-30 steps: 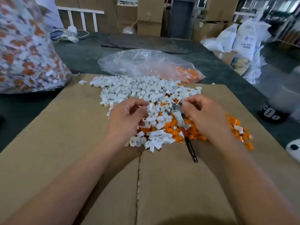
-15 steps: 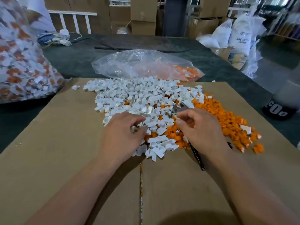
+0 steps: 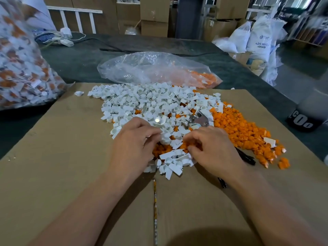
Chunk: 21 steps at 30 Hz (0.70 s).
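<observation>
Our right grip (image 3: 213,150) has slid back off the metal pliers (image 3: 200,120). Its fingers curl into knobbly orange caps (image 3: 239,132), but we cannot tell whether it holds one. Our left grip (image 3: 134,144), knuckles up, pinches a smooth white cap (image 3: 165,135) at the pile's near edge on the cardboard (image 3: 53,157).

Soft, even light falls from above; the room behind is dimmer. The white plastic pieces (image 3: 142,103) in the centre are sharp, a metal disc (image 3: 157,119) among them glints, and the clear bag (image 3: 142,68) shows pale glare. A rounded shadow darkens the near edge of the cardboard (image 3: 53,157). The sacks (image 3: 259,41) at the right edge and the full bag (image 3: 21,68) at the left edge blur and bend.
</observation>
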Motion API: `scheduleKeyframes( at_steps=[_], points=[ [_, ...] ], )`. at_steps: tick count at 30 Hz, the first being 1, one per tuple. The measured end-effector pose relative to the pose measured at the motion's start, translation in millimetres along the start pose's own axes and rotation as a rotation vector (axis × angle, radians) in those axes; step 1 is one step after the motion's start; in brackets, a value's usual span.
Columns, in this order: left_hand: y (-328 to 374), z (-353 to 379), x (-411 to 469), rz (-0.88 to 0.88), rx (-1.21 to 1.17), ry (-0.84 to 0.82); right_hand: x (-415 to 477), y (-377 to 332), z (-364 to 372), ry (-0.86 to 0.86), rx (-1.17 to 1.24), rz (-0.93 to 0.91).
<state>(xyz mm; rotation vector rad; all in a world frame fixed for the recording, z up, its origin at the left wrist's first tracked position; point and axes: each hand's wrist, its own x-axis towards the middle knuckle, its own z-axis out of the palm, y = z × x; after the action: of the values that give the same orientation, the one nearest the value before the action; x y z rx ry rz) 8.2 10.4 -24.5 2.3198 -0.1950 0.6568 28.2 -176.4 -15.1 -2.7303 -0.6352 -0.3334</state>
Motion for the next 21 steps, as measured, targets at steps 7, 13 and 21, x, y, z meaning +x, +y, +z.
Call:
scheduleKeyframes(
  at_steps=[7, 13, 21],
  points=[
    [16.5, -4.4, -6.0, -0.3, -0.508, -0.04, 0.2, -3.3, -3.3, 0.18, 0.286, 0.061],
    [23.2, -3.9, -6.9, -0.371, -0.704, -0.117, -3.9, -14.4, -7.1, 0.242, 0.619, 0.043],
    [22.0, -2.7, -8.6, -0.394, -0.687, -0.154, -7.7, -21.9, -8.7, 0.179, 0.808, 0.069]
  ],
)
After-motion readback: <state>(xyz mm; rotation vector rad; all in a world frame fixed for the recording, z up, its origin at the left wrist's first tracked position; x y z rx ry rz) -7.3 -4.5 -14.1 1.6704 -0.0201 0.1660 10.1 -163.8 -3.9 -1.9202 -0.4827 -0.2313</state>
